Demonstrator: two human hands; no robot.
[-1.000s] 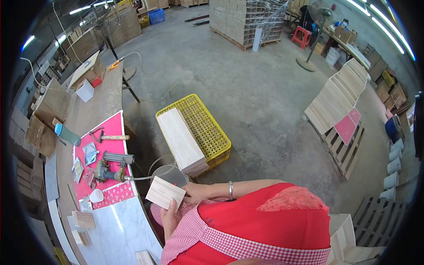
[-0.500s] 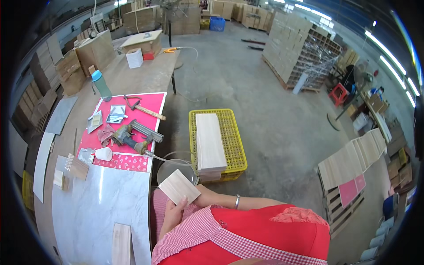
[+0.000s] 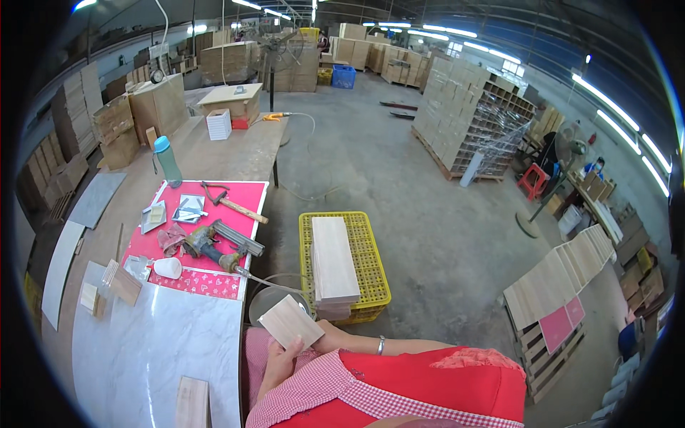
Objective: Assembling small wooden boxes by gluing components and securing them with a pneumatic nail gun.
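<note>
A square, pale wooden board [image 3: 291,323] is held at a slant above my lap. My left hand [image 3: 282,358] grips its lower edge, the thumb lying on the top face. At its right corner my right hand [image 3: 330,337] is closed too, with part of its fingers behind the board. A grey round bowl-like container [image 3: 270,301] shows just beyond the board, partly covered by it. Near my hands, a stack of long wooden boards [image 3: 334,260] lies on a yellow plastic crate [image 3: 378,274].
Left of me, the workbench [image 3: 235,160] holds a marbled sheet [image 3: 171,335], a pink sheet [image 3: 246,192], a nail gun [image 3: 207,246] with a hose, a hammer [image 3: 242,209] and a bottle [image 3: 168,162]. Wooden panels [image 3: 549,274] lie on a pallet at right; wrapped cartons [image 3: 457,114] stand farther off.
My view has tilted upward, so the scene sits lower and more of the far hall shows. Both hands keep hold of the wooden board, in nearly the same pose.
</note>
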